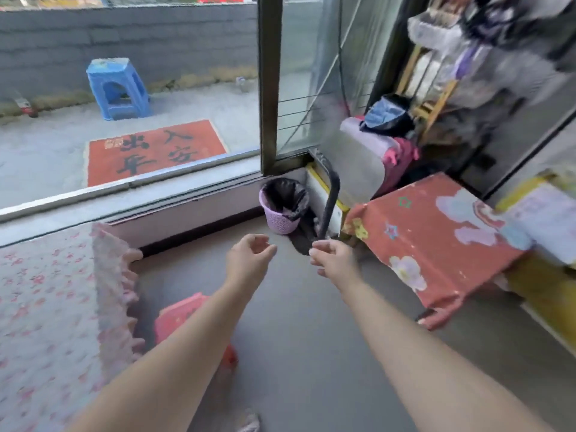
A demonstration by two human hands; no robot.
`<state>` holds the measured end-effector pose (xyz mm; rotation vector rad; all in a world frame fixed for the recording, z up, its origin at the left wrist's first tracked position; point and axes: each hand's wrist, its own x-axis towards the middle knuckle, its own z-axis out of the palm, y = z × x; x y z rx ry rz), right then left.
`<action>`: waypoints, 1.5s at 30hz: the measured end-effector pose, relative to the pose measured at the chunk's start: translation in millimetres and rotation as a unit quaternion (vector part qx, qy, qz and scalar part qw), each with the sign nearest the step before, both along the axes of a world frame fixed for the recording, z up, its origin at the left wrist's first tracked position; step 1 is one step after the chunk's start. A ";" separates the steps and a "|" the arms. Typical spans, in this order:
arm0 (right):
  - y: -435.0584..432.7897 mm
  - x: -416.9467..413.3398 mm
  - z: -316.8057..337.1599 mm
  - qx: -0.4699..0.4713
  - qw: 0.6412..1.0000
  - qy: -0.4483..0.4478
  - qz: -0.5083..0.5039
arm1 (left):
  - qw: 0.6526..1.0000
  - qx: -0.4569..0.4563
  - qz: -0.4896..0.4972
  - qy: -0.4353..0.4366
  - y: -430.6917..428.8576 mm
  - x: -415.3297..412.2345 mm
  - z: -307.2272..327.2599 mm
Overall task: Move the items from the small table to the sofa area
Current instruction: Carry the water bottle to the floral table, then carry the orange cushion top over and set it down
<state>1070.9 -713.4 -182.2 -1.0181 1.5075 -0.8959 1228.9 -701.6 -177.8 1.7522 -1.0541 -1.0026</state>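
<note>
My left hand (249,260) and my right hand (335,260) reach forward side by side over the grey floor, fingers loosely curled and apart, nothing in either. The small table (436,238), draped in a red cloth with flowers and stars, stands to the right of my right hand; its visible top is bare. The sofa (46,307), under a pink floral cover with a frilled edge, fills the lower left. The picture is blurred by motion.
A lilac waste basket (282,213) with a black liner stands by the glass door frame (269,88). A pink stool (184,316) sits beside the sofa under my left arm. Bags and cluttered shelves (436,73) rise behind the table. A yellow cabinet (548,291) is at right.
</note>
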 end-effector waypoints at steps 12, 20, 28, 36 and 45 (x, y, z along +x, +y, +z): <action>6.4 -146.7 17.2 -0.007 0.968 -0.001 -0.251 | 0.975 -0.004 -0.222 0.017 -70.8 -160.2 13.4; 9.8 -234.9 30.8 -0.035 0.939 0.000 -0.342 | 0.953 -0.016 -0.303 -0.005 -88.4 -254.7 17.0; 15.3 -368.0 25.0 -0.046 0.929 0.009 -0.367 | 0.944 -0.029 -0.329 -0.005 -87.3 -390.8 18.0; 24.5 -513.2 28.2 -0.051 0.940 0.020 -0.336 | 0.951 -0.019 -0.308 0.009 -77.0 -532.0 18.8; -36.6 -613.9 -3.2 -0.019 0.961 0.057 -0.271 | 0.956 -0.014 -0.293 -0.010 -122.0 -625.8 4.9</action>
